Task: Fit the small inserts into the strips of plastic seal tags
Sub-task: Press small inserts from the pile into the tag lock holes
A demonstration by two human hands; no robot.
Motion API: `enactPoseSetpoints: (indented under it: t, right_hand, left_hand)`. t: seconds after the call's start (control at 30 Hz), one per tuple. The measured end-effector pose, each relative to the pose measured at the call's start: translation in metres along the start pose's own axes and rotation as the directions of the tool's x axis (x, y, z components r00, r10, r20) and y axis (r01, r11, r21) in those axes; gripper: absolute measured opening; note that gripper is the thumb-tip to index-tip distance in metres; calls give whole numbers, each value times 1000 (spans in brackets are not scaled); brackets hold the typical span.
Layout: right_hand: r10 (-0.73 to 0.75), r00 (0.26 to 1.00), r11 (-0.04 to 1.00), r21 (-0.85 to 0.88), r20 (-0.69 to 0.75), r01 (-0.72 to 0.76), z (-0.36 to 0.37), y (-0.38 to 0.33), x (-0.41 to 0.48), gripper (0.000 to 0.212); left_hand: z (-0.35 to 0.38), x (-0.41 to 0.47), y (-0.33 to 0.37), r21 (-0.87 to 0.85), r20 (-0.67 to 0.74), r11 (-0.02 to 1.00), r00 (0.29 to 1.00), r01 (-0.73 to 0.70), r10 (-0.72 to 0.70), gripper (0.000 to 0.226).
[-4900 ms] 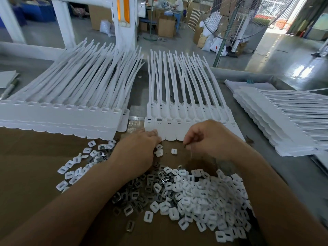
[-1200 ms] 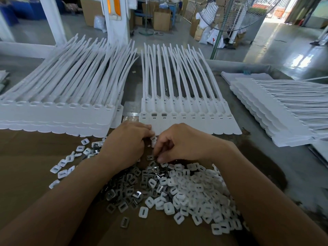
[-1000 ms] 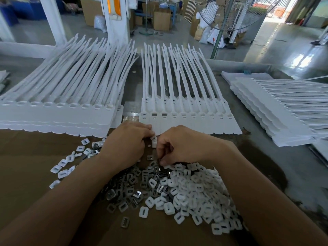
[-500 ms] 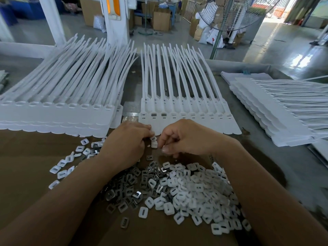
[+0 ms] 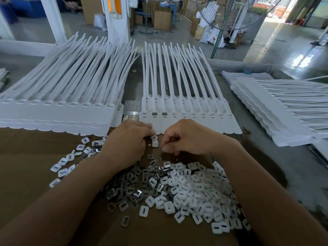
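Note:
A strip of white plastic seal tags [image 5: 186, 119] lies flat in the middle, heads toward me, its three leftmost sockets holding inserts. A heap of small white and metal inserts [image 5: 177, 190] covers the brown cardboard near me. My left hand [image 5: 127, 141] sits at the strip's near edge, fingers curled around a few white inserts [image 5: 154, 141] that show at its fingertips. My right hand [image 5: 186, 137] hovers just to the right with fingers curled and thumb meeting forefinger; what it pinches is hidden.
A thick stack of tag strips [image 5: 58, 103] fills the left side, another stack [image 5: 280, 110] lies at the right. Loose inserts [image 5: 71, 160] scatter on the cardboard [image 5: 26, 166] at left. A fan stand [image 5: 218, 41] rises behind the table's far edge.
My right hand has lifted off the insert heap and drawn up beside my left hand at the strip's near edge. My left hand has stayed in place.

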State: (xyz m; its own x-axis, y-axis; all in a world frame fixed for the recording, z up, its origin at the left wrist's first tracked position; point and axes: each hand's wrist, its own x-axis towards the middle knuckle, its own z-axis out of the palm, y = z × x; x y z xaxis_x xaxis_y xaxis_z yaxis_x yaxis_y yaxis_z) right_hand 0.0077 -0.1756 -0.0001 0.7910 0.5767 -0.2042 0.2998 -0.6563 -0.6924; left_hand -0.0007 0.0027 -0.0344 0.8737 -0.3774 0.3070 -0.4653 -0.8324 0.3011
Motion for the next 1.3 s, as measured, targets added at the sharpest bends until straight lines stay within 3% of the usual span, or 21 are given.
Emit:
enactPoseSetpoints:
  t: [0.33, 0.47, 0.73, 0.87, 1.17, 1.3]
  right_hand:
    - [20, 999, 997, 76, -50, -16, -9, 3, -2, 25]
    - [71, 966, 996, 76, -249, -54, -16, 8, 5, 24]
    - [233, 792, 972, 117, -564, -203, -31, 24, 35, 23]
    - [236, 777, 969, 85, -583, -231, -24, 29, 46, 10]
    - [172, 767, 969, -34, -618, -244, -22, 34, 47, 14]
    - [128, 805, 963, -123, -579, -241, -20, 34, 42, 24]
  left_hand:
    - [1, 2, -1, -10, -4, 1000, 1000, 10, -10, 45]
    - [0, 0, -1, -8, -2, 1000, 1000, -23, 23, 47]
    - [-4, -4, 2, -22, -18, 999, 999, -42, 42, 40]
    - [-7, -5, 5, -24, 10, 997, 998, -68, 68, 35]
    - [-2, -5, 4, -20, -29, 1000, 999, -22, 22, 39]
    - [-4, -5, 4, -20, -19, 999, 999, -29, 29, 39]
